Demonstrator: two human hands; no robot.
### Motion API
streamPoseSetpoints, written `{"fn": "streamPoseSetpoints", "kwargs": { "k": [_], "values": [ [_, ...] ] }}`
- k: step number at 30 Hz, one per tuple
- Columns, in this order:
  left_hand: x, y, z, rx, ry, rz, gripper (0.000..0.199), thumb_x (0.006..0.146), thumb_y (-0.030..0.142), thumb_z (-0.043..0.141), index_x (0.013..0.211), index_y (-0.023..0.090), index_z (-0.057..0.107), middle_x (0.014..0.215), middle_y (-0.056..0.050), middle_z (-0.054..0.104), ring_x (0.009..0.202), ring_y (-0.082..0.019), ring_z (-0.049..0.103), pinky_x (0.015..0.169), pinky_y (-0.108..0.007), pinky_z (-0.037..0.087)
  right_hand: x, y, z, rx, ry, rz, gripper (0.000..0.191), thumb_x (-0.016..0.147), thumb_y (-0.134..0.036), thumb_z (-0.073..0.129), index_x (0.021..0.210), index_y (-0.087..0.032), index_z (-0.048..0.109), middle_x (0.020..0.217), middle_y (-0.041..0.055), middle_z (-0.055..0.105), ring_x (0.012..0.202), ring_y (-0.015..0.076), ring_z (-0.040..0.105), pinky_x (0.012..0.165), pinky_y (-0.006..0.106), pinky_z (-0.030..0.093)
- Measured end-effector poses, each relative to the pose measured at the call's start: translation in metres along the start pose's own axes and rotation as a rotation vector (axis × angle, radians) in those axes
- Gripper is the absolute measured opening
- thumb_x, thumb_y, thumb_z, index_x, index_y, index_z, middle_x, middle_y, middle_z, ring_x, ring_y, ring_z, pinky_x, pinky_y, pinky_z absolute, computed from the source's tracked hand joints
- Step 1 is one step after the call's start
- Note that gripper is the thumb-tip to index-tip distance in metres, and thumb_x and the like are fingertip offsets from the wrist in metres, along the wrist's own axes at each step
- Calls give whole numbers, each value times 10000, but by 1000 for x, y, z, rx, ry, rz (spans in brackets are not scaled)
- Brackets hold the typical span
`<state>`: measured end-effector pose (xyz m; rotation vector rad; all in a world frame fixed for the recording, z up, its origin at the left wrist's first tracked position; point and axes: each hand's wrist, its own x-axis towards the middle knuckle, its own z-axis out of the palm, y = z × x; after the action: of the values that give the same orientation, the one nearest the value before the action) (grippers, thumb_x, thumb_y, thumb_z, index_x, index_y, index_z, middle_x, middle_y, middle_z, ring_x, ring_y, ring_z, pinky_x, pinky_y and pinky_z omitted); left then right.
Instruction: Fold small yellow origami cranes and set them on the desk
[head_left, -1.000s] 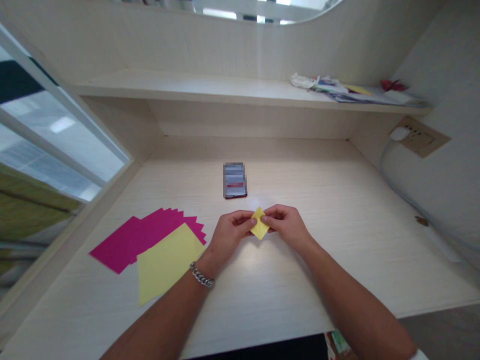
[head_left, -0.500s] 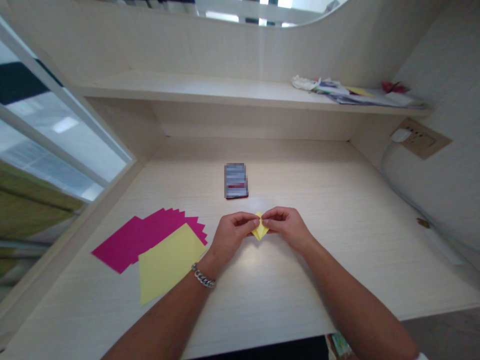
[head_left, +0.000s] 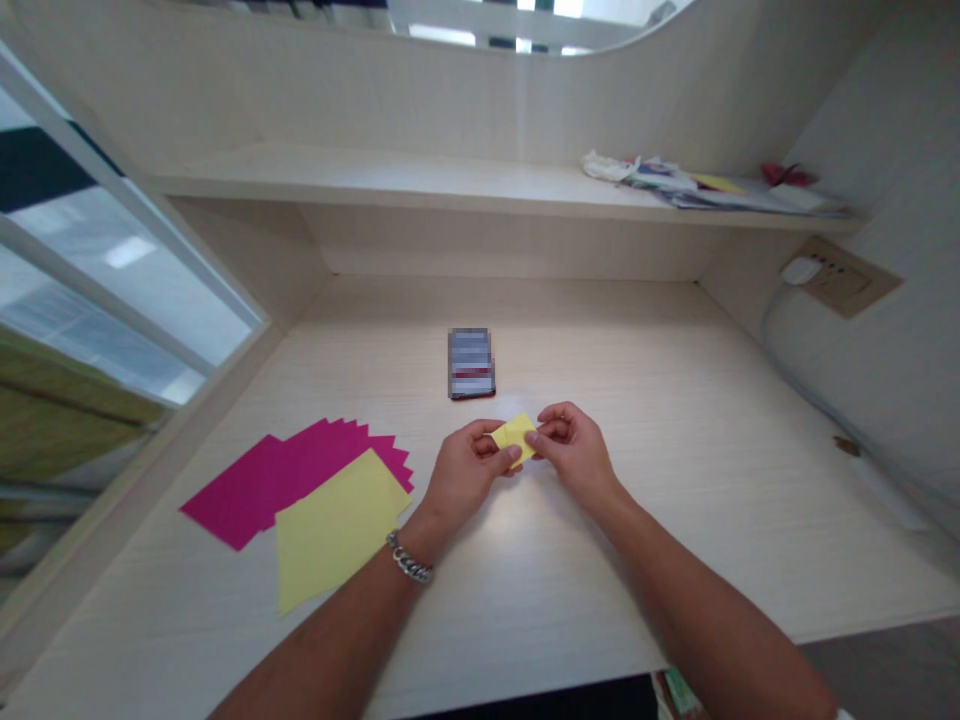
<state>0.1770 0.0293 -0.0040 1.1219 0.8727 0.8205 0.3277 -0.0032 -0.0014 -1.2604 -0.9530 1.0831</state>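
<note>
You are holding a small folded yellow paper (head_left: 517, 436) between both hands, just above the desk (head_left: 570, 600), near the middle of its width. Your left hand (head_left: 469, 468) is pinching its left side, thumb lying on top and fingers curling around and beneath. Your right hand (head_left: 576, 450) is gripping its right side, thumb tip pressing on the upper face, fingers bent behind the edge. Some creases are showing on the paper; the exact fold is too small to read.

A silver chain bracelet (head_left: 409, 560) is circling your left wrist.

Beyond your hands a phone (head_left: 472, 363) is lying flat on the desk, its screen blurred out. It is sitting apart from the folded piece.

To the left of your left hand, magenta sheets (head_left: 300, 470) are lying fanned out, their corners stepping along the far and right edges. Larger yellow sheets (head_left: 330, 530) are overlapping them on the side nearer you, one corner reaching close to your left forearm.

Above the back of the desk a shelf (head_left: 420, 180) is running across. Papers (head_left: 697, 185) are lying in a loose heap toward its right end, with something red (head_left: 787, 175) among them. On the right wall a white plug (head_left: 801, 270) is sitting in a socket panel (head_left: 847, 278), a grey cable (head_left: 795, 385) trailing down from it.
</note>
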Motion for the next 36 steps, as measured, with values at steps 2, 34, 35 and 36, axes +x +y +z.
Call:
{"fn": "streamPoseSetpoints", "kwargs": {
  "k": [2, 34, 35, 36],
  "values": [
    [-1, 1, -1, 52, -22, 26, 336, 688, 196, 699, 992, 122, 575, 826, -69, 689, 691, -161, 655, 615, -287, 537, 0, 0, 0, 15, -47, 27, 407, 628, -308, 739, 957, -197, 527, 618, -46, 597, 544, 117, 568, 565, 271, 499],
    [3, 1, -10, 250, 94, 201, 277, 672, 290, 730, 912, 164, 673, 827, -58, 709, 733, -171, 645, 694, -299, 511, 4, -3, -11, -226, -69, -65, 195, 706, -357, 684, 788, -181, 706, 751, 38, 694, 678, 155, 589, 669, 293, 451],
    [2, 1, -11, 283, 94, 200, 231, 674, 300, 726, 860, 166, 692, 815, -59, 710, 720, -173, 642, 687, -301, 508, 4, -4, -11, -250, -69, -83, 186, 708, -353, 683, 784, -186, 709, 759, 39, 697, 685, 158, 590, 670, 294, 451],
    [2, 2, -11, 315, 103, 206, 195, 678, 308, 721, 817, 171, 705, 798, -59, 710, 706, -175, 638, 678, -302, 504, 3, -6, -11, -288, -74, -102, 174, 712, -351, 679, 777, -193, 712, 756, 37, 698, 676, 157, 585, 657, 292, 450]
  ]
}}
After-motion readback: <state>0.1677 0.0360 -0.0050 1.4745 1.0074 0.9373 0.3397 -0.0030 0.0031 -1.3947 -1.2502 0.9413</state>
